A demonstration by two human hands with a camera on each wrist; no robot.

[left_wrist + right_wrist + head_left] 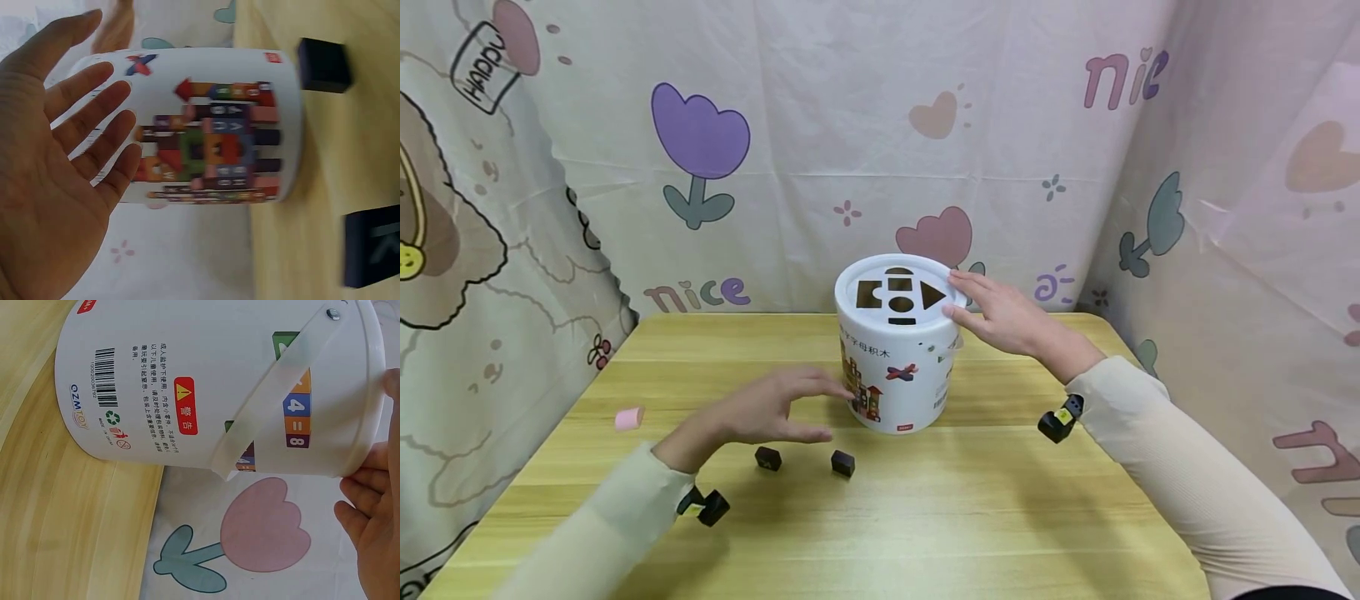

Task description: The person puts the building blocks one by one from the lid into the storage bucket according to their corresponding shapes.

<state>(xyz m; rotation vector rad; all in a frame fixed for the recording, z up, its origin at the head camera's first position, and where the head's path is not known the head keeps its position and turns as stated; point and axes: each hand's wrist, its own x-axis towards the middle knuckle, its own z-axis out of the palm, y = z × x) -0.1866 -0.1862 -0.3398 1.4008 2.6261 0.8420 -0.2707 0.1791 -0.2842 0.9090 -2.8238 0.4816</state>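
A white toy bucket (901,367) with a shape-sorter lid (898,293) stands on the wooden table (925,517). My right hand (992,315) lies with straight fingers on the lid's right rim; its fingertips (365,509) show beside the rim of the bucket (206,375). My left hand (775,410) hovers open, palm toward the bucket's lower left side, not touching it. In the left wrist view the open left hand (59,181) faces the printed wall of the bucket (212,125). Two dark blocks (768,457) (843,463) lie just below the left hand.
A pink cylinder (628,418) lies near the table's left edge. Patterned cloth (775,167) hangs close behind and on both sides. The bucket's white handle (275,400) hangs down its side. The dark blocks (322,64) (372,247) lie by the bucket's base.
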